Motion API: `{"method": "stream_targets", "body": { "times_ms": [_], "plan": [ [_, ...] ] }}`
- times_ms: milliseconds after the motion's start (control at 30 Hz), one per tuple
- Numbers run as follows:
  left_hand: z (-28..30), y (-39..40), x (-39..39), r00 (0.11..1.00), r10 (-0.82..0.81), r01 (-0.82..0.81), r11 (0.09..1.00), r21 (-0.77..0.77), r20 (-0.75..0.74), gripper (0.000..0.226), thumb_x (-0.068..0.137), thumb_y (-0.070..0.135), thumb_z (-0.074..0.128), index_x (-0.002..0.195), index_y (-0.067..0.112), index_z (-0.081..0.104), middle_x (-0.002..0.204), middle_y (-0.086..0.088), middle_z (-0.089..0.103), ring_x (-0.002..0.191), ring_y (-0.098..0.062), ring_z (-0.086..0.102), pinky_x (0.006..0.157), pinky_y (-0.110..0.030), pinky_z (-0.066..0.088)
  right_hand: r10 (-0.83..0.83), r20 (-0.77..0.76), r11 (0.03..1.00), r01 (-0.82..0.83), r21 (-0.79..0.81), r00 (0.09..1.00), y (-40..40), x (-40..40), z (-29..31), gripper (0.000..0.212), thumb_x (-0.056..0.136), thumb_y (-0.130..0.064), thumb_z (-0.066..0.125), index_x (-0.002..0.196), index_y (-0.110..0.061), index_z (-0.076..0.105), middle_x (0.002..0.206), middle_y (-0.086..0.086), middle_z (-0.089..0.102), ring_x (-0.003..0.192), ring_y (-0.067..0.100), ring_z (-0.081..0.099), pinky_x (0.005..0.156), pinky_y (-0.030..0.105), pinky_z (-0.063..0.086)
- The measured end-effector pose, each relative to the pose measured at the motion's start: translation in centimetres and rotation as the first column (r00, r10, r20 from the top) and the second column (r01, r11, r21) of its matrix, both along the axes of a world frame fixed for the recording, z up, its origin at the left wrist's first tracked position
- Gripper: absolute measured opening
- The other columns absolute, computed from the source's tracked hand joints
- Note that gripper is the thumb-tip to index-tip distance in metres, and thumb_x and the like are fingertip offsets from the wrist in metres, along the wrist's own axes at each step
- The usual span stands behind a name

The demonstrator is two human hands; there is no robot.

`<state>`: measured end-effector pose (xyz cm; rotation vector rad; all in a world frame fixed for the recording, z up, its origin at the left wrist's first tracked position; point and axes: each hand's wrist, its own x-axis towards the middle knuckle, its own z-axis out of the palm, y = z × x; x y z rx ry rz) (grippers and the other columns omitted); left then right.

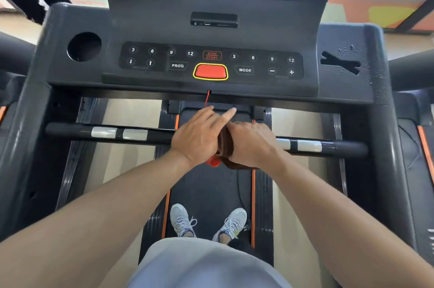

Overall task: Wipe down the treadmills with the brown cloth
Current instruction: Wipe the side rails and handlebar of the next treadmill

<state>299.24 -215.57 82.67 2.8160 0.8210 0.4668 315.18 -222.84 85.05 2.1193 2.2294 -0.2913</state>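
I stand on the treadmill belt (211, 191), facing its dark console (211, 62). A black crossbar (77, 131) with silver sensor plates runs across in front of me. The brown cloth (226, 147) is bunched on the middle of that bar. My right hand (252, 143) grips the cloth, its fingers curled over it and the bar. My left hand (199, 134) lies on the bar beside it, touching the cloth's left side, with the fingers extended forward. A red safety clip (213, 162) hangs below the hands, and its red cord (207, 98) leads up to the console.
The console carries a red stop button (210, 71), number keys, a round cup hole (84, 46) at left and a cross-shaped slot (340, 62) at right. Side handrails (409, 67) reach back on both sides. A neighbouring treadmill (422, 137) stands at right. My shoes (180, 219) rest on the belt.
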Motion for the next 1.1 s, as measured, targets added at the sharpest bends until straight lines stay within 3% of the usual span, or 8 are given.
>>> {"method": "stream_targets", "body": {
  "times_ms": [167,267,367,600,667,800,933,1100],
  "plan": [
    [0.2,-0.2,0.1,0.997,0.065,-0.071,0.987,-0.144,-0.045,0.069,0.091,-0.003,0.045,0.156,0.015,0.035,0.111,-0.007,0.064,0.134,-0.037,0.05,0.108,-0.047,0.048,-0.068,-0.036,0.989,0.063,-0.136,0.997,-2.0,4.2,1.6,0.038,0.077,-0.056,0.068,0.099,-0.035,0.044,0.093,-0.009,0.068,0.082,0.025,0.069,0.065,0.033,0.044],
    [0.0,-0.1,0.0,0.997,0.072,-0.075,0.988,-0.135,-0.028,0.071,0.088,-0.008,0.046,0.155,0.013,0.038,0.105,-0.006,0.063,0.133,-0.038,0.051,0.11,-0.046,0.047,-0.2,0.102,0.917,0.223,-0.331,0.975,-4.4,10.2,3.4,0.034,0.075,-0.049,0.067,0.099,-0.035,0.048,0.087,-0.013,0.066,0.079,0.022,0.067,0.068,0.032,0.052],
    [0.2,-0.3,0.0,0.996,0.085,-0.085,0.988,-0.129,-0.01,0.07,0.089,-0.01,0.048,0.155,0.013,0.04,0.104,-0.006,0.065,0.134,-0.037,0.052,0.103,-0.042,0.05,-0.299,0.189,0.849,0.351,-0.395,0.936,-6.7,14.8,4.2,0.034,0.073,-0.048,0.071,0.099,-0.034,0.053,0.082,-0.014,0.064,0.076,0.019,0.066,0.074,0.038,0.06],
    [-0.2,-0.1,-0.2,0.999,0.036,-0.038,0.99,-0.138,-0.02,0.071,0.089,0.0,0.033,0.156,0.021,0.025,0.109,-0.005,0.063,0.138,-0.035,0.05,0.092,-0.044,0.058,-0.195,0.075,0.961,0.206,-0.184,0.978,-5.1,9.0,3.2,0.044,0.082,-0.07,0.06,0.107,-0.034,0.054,0.099,-0.01,0.072,0.088,0.025,0.07,0.074,0.03,0.049],
    [-0.3,-0.1,-0.2,0.999,0.034,-0.036,0.989,-0.146,-0.012,0.071,0.091,-0.001,0.033,0.157,0.022,0.022,0.123,-0.006,0.06,0.142,-0.034,0.045,0.099,-0.046,0.055,-0.132,-0.026,0.985,0.128,-0.111,0.991,-2.7,4.4,2.3,0.045,0.082,-0.069,0.059,0.11,-0.034,0.055,0.104,-0.01,0.072,0.095,0.026,0.072,0.077,0.033,0.052],
    [-0.2,0.0,-0.1,0.985,0.116,-0.079,0.963,-0.259,0.132,0.054,0.108,0.01,0.038,0.158,0.02,0.023,0.152,-0.005,0.046,0.145,-0.027,0.041,0.117,-0.044,0.038,0.0,-0.081,0.999,-0.004,-0.047,0.997,0.3,-0.3,0.5,0.042,0.083,-0.059,0.065,0.105,-0.025,0.055,0.094,-0.006,0.07,0.085,0.028,0.072,0.071,0.04,0.056],
    [0.1,0.2,0.0,0.982,0.115,-0.073,0.964,-0.258,0.152,0.049,0.109,0.027,0.032,0.156,0.014,0.03,0.144,-0.007,0.053,0.134,-0.023,0.05,0.112,-0.037,0.04,0.001,-0.063,1.0,0.0,0.015,0.998,-1.4,2.4,0.1,0.04,0.081,-0.048,0.07,0.109,-0.027,0.052,0.096,-0.006,0.068,0.086,0.028,0.07,0.064,0.036,0.045],
    [0.1,0.0,0.1,0.989,0.096,-0.073,0.978,-0.197,0.114,0.049,0.107,0.033,0.032,0.148,0.009,0.042,0.13,-0.011,0.06,0.122,-0.029,0.055,0.108,-0.039,0.04,-0.139,0.028,0.981,0.142,-0.135,0.99,-6.7,12.0,2.5,0.039,0.085,-0.05,0.066,0.116,-0.03,0.053,0.101,-0.007,0.069,0.091,0.025,0.069,0.07,0.033,0.043]
  ]
}}
